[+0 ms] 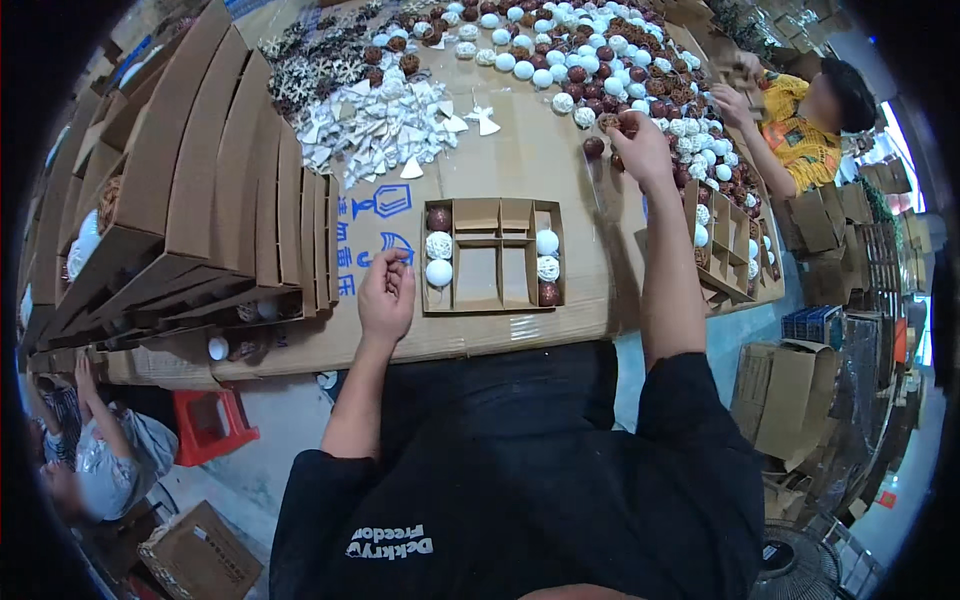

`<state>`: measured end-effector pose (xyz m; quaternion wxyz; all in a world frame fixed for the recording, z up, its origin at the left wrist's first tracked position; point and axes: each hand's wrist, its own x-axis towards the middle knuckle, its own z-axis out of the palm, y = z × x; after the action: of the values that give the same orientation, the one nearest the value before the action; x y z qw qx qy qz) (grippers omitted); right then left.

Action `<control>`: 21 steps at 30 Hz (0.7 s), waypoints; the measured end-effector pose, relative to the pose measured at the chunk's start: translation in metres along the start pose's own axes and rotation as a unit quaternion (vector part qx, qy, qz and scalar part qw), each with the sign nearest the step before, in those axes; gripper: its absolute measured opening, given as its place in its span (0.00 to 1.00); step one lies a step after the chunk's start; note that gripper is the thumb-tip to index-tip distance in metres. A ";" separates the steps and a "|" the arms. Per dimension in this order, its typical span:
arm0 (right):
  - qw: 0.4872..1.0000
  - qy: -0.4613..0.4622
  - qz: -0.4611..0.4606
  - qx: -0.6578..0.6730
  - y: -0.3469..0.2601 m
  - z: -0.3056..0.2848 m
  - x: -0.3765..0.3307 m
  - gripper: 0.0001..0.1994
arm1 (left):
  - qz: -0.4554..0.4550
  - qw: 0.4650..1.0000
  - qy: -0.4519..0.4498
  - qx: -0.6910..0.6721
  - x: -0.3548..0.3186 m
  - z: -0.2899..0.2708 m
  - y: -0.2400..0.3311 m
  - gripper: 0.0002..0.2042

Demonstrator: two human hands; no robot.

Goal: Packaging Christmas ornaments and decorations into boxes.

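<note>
In front of me on the table lies a shallow cardboard box (478,308) with dividers. Its left column holds a dark red glitter ball (438,219), a white woven ball (439,245) and a smooth white ball (439,272). The right column has a smooth white ball (547,242), a white woven ball (548,268) and a dark red ball (548,293). Beside the box's left wall my left hand (387,298) rests with loosely curled fingers, nothing visible in it. My right hand (642,148) reaches to the ball pile, fingertips pinching a brown woven ball (608,122).
Loose balls (600,60) spread across the far right. White cut-out ornaments (390,125) and dark snowflake shapes (310,70) are heaped far left. Stacked cardboard trays (200,170) tower at left; another filled tray (722,240) is at right. A person in yellow (805,135) works across.
</note>
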<state>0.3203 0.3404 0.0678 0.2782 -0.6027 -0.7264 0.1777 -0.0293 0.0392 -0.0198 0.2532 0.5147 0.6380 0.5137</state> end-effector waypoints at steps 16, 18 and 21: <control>0.878 -0.086 0.096 0.462 -0.024 0.044 -0.165 0.14 | -0.016 0.997 -0.032 -0.065 -0.004 -0.005 -0.006 0.16; 0.876 -0.092 0.132 0.455 -0.014 0.047 -0.162 0.13 | -0.001 0.998 -0.025 -0.065 -0.002 -0.003 -0.007 0.16; 0.888 -0.090 0.151 0.425 -0.010 0.047 -0.153 0.12 | 0.010 0.998 -0.027 -0.055 -0.001 -0.002 -0.009 0.17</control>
<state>0.3019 0.1927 0.0080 0.4108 -0.5103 -0.5035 0.5633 -0.0343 0.0376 -0.0280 0.2931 0.5198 0.5970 0.5361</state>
